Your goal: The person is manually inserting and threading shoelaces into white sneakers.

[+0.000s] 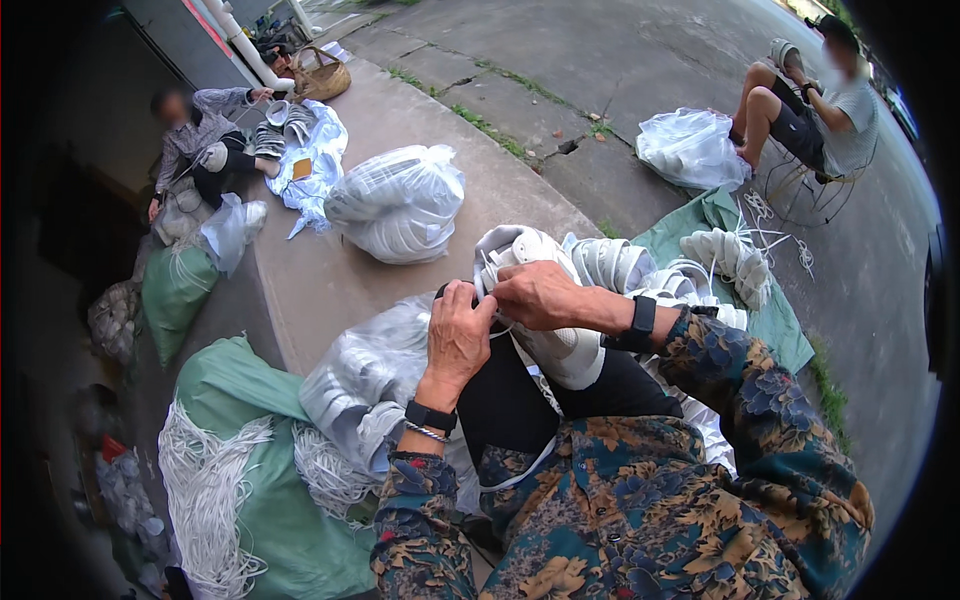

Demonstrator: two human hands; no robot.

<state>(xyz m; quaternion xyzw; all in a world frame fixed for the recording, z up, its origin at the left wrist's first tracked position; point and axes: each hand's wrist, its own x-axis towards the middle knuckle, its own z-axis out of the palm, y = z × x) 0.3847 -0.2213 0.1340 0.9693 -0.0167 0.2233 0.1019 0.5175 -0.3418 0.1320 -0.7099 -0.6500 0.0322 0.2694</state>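
A white shoe (575, 358) rests on my lap, its opening turned up and away from me. My right hand (545, 297) bends over the shoe's upper, thumb and fingers pinched on a thin white shoelace (503, 320). Close beside it, my left hand (458, 335) is closed too, its fingertips drawn together at the lace by the shoe's edge. The fingers partly cover the lace, so its path through the eyelets is hidden. Just right of my right hand, several white shoes (605, 265) stand in a row.
Bundles of white laces (215, 490) drape over a green sack (265, 390) at left. Clear bags of shoes (400, 205) stand ahead and beside my left leg. More shoes lie on green sheeting (785, 325). One person (205, 135) sits far left, another (830, 120) far right.
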